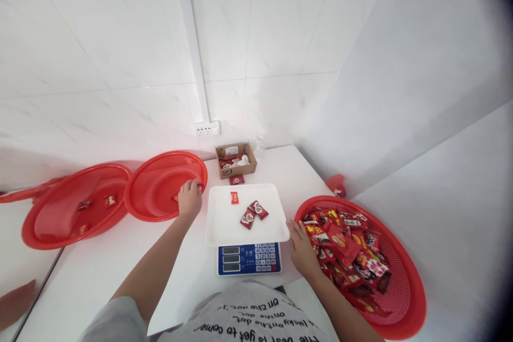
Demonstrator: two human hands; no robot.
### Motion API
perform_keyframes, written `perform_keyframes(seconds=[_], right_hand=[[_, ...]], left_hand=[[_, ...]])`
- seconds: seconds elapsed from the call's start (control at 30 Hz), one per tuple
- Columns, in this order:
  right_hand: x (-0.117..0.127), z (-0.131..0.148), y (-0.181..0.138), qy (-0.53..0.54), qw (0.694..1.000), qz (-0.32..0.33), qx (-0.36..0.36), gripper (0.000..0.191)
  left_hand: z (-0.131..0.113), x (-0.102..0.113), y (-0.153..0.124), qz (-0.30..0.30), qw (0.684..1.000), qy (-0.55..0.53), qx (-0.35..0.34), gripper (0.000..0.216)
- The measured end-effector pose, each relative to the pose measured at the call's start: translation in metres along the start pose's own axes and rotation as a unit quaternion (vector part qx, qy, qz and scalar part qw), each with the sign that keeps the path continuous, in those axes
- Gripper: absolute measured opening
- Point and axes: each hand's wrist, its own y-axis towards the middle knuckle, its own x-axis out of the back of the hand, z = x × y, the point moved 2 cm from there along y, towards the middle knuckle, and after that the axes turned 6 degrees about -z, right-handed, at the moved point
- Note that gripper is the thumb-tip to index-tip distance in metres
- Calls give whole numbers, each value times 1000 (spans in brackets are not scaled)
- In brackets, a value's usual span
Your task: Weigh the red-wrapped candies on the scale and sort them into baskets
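Observation:
My left hand (190, 199) is over the right side of a round red plastic basket (150, 184), its fingers curled. A bit of darker red shows at the fingertips, but I cannot make out what it is. My right hand (302, 248) holds nothing, its fingers stretched out between the right edge of the white weighing tray (220, 230) and the rim of a full red basket (419, 299). The tray sits on a blue digital scale (249, 259). On it lie a small bright red packet (234, 197) and two dark red packets (253, 214).
Another red basket (48, 224) at far left holds a few packets. A cardboard box (238, 171) with packets stands behind the tray, a dark red packet (236, 179) before it. Many red packets (344, 246) fill the right basket. Another person's hand (18, 302) shows at lower left.

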Motion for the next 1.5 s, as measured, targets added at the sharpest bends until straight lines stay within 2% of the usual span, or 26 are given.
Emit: perform_keyframes(seconds=[0.07, 0.17, 0.3, 0.4, 0.57, 0.73, 0.83, 0.93, 1.0, 1.07, 1.2, 1.27, 1.4, 1.5], right_hand=[[0, 0, 0, -5, 1000, 5, -3, 54], [-1, -1, 0, -9, 1000, 5, -2, 55], [-2, -2, -1, -6, 1000, -6, 7, 54], [-1, -2, -1, -4, 1000, -11, 8, 53], [0, -1, 0, -7, 1000, -4, 7, 52], [-1, -1, 0, -10, 1000, -4, 8, 51], [-1, -2, 0, -9, 1000, -7, 10, 52], [-1, -2, 0, -4, 1000, -9, 15, 52], [0, -1, 0, -5, 1000, -7, 12, 51], [0, -1, 0, -7, 1000, -1, 7, 50], [0, -1, 1, -12, 1000, 11, -3, 50], [-1, -2, 1, -13, 1000, 12, -6, 51], [-3, -5, 1, -8, 1000, 9, -5, 51], [-4, -6, 0, -3, 1000, 2, -4, 51]], left_hand=[[-12, -9, -4, 15, 998, -10, -62, 34], [-42, -33, -18, 117, 981, -43, -149, 36], [-76, -60, -33, 209, 957, -68, -192, 40], [-82, -68, -35, 238, 948, -72, -200, 34], [-81, -66, -34, 244, 952, -72, -167, 38], [-108, -66, -46, 247, 951, -94, -157, 35], [-128, -70, -62, 255, 942, -106, -189, 45], [-137, -73, -78, 254, 927, -98, -258, 57], [-135, -73, -84, 229, 921, -90, -301, 50], [-130, -71, -85, 215, 921, -89, -312, 40], [-118, -71, -79, 268, 926, -118, -240, 31], [-113, -70, -74, 275, 931, -135, -197, 26], [-98, -65, -59, 232, 949, -199, -79, 20], [-72, -54, -40, 171, 948, -267, 36, 21]])
